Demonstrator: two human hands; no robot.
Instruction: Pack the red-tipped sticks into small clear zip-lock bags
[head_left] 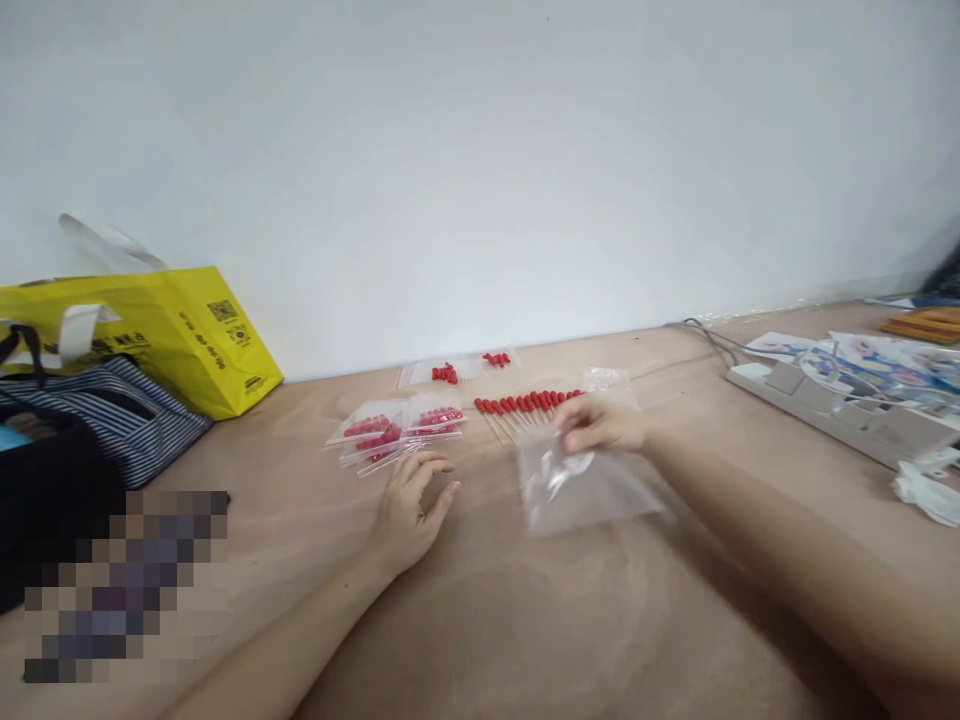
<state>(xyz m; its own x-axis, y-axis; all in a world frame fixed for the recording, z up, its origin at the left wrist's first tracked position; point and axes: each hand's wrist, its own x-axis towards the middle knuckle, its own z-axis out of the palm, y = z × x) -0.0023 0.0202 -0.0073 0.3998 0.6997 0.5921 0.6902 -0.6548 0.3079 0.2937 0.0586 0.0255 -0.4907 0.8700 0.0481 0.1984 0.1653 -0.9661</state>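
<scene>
My right hand pinches the upper edge of a clear plastic bag, which hangs flat over the table and is slightly blurred. Just behind that bag, a row of thin wooden sticks with red tips lies side by side, partly covered by the hand. My left hand rests over the table, fingers apart and curved, with nothing in it. Near its fingertips are several clear bags holding red-tipped pieces. Against the wall lie more clear bags with small red pieces on them.
At left stand a yellow carrier bag, a striped pouch and a black bag. A pixelated patch is in front. To the right are a white power strip, printed papers and a crumpled tissue. A wall closes the back.
</scene>
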